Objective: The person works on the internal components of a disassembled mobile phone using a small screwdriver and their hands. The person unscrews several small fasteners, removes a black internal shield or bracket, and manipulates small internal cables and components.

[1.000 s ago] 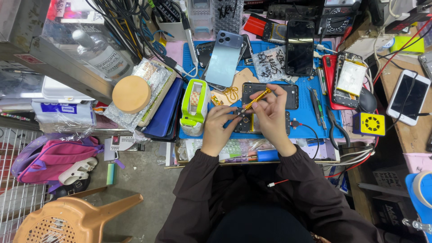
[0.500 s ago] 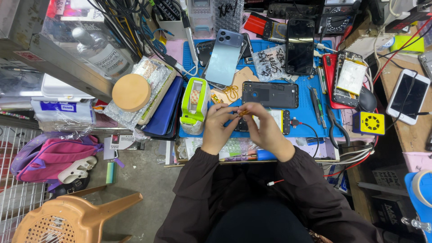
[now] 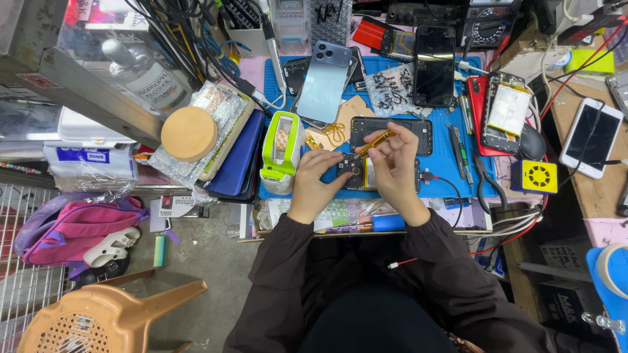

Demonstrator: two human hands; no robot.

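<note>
An opened phone lies on the blue work mat in front of me. My left hand rests on its left end, fingers pressing the phone down. My right hand is shut on a slim yellow screwdriver, whose tip points down-left at the phone's inner parts. A dark back cover lies just beyond my hands.
A green-and-white tape dispenser stands left of my hands. Several phones lie around: a blue one, a black one, a red opened one, a white one. Tweezers and pliers lie right. An orange plastic stool stands below left.
My hands had drawn together near the table's edge; now they are back over the opened phone, the screwdriver raised and angled at it again.
</note>
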